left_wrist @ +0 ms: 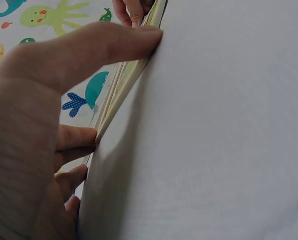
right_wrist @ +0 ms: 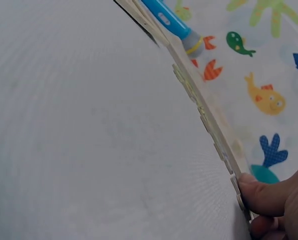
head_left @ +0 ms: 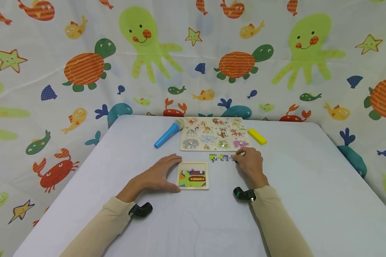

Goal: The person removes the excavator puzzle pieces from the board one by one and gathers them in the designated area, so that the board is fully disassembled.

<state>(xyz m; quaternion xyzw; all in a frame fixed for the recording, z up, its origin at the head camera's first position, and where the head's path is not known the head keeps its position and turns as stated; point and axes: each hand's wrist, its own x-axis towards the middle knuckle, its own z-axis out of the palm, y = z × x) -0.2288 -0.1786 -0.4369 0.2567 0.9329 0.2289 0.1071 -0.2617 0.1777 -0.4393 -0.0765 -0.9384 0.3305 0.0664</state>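
1. Broadly, a sea-creature fabric backdrop (head_left: 193, 84) fills the view behind a white-covered worktop (head_left: 193, 221).
2. On the worktop's far side lies a wooden animal peg puzzle board (head_left: 216, 150), its figures in their recesses.
3. The left hand (head_left: 159, 175) spans the left side of the small puzzle tray, thumb and forefinger spread wide and touching its edges, apparently steadying it.
4. The right hand (head_left: 251, 163) has its thumb and fingers bent together at the row of loose pieces, seemingly pinching the end one; whether that is lifted, I cannot tell.
5. A blue toy microphone (head_left: 166, 135) slants just beside the board's left edge.
6. The wooden jigsaw tray (head_left: 193, 162) sits flat, nearest the left hand; its tracked-vehicle picture is partly laid, with bare wood at the upper left.
7. A yellow block (head_left: 257, 136) lies just right of the board.
8. Two uncovered jigsaw pieces (head_left: 224, 157) lie between board and tray, left of the end piece (head_left: 233, 157). The step looks like picking a piece; the next move calls for carrying it to the tray and matching it to the gap.
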